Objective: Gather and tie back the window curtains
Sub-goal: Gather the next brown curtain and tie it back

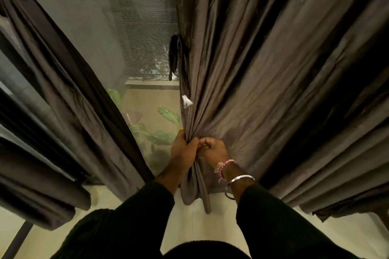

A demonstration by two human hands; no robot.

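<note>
A grey-brown right curtain (pixel 263 82) hangs in long folds from the top of the view down to the pale floor. My left hand (pixel 182 149) grips its bunched inner edge low down. Right beside it, my right hand (pixel 212 149) is curled round the same gathered folds, knuckles touching the left hand. A dark tie-back strap (pixel 174 57) dangles from the curtain's inner edge higher up. The left curtain (pixel 69 99) hangs drawn aside at the left.
Between the curtains is a glass window with a mesh screen (pixel 145 33), green plant leaves (pixel 162 132) behind it. Pale floor (pixel 189 223) lies below. A dark pole (pixel 16 239) slants at the bottom left.
</note>
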